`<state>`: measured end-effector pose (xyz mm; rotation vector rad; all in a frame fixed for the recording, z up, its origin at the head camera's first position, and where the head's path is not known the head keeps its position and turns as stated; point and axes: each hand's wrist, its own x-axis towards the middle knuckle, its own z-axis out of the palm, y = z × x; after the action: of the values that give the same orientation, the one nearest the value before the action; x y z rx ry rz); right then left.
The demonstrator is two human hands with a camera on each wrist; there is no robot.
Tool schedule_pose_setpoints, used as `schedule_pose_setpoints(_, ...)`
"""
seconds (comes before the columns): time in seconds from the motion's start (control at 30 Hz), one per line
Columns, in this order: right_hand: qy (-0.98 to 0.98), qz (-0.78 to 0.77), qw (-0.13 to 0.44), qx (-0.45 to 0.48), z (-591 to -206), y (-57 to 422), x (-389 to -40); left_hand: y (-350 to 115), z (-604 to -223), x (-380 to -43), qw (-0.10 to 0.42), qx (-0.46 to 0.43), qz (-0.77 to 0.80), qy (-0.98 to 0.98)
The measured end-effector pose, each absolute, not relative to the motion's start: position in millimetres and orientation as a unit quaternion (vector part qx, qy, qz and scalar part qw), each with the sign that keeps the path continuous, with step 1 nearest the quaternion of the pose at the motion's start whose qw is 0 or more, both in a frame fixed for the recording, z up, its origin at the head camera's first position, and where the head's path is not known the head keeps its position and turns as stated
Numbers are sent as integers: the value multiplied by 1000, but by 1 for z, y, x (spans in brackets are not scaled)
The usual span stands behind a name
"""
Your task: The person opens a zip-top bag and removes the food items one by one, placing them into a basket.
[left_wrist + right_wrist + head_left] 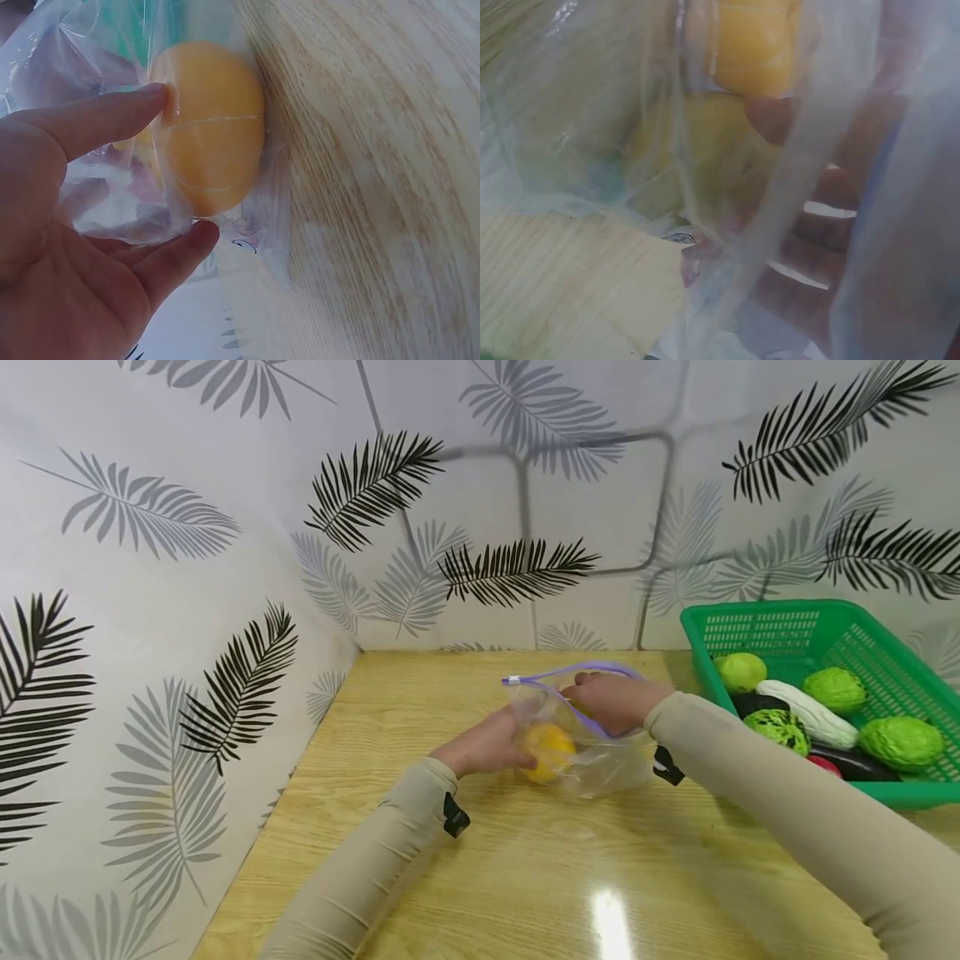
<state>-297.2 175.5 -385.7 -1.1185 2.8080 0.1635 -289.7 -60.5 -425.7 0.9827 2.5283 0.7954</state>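
A clear zip bag point(600, 772) with a purple zip edge and a white slider stands on the table, its mouth apart. Inside it, low on the left, is an oval yellow-orange fruit point(214, 127). My left hand point(491, 743) grips this fruit through the plastic from the left, thumb above and a finger below in the left wrist view. My right hand point(618, 697) reaches in through the bag's mouth. Its fingers hold a dull yellow-green fruit point(697, 150), seen blurred through the plastic, beside the yellow-orange one.
On the right of the wooden table point(450, 860) a green plastic basket point(708, 668) holds several vegetables and fruits, among them a white ridged one point(808, 714) and dark long ones. A leaf-patterned covering point(480, 502) rises behind and along the left.
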Motion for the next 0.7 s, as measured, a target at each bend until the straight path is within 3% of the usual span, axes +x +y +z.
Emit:
schedule_pose_setpoints(0.17, 920, 68, 18, -385, -390, 175, -295, -59, -427, -290, 168, 354, 280, 876)
schedule_pose_setpoints(0.43, 932, 53, 22, -359, -398, 176, -292, -59, -427, -290, 159, 358, 280, 876)
schedule_pose_setpoints(0.7, 923, 48, -22, -382, -391, 178, -285, -61, -427, -288, 168, 347, 277, 880)
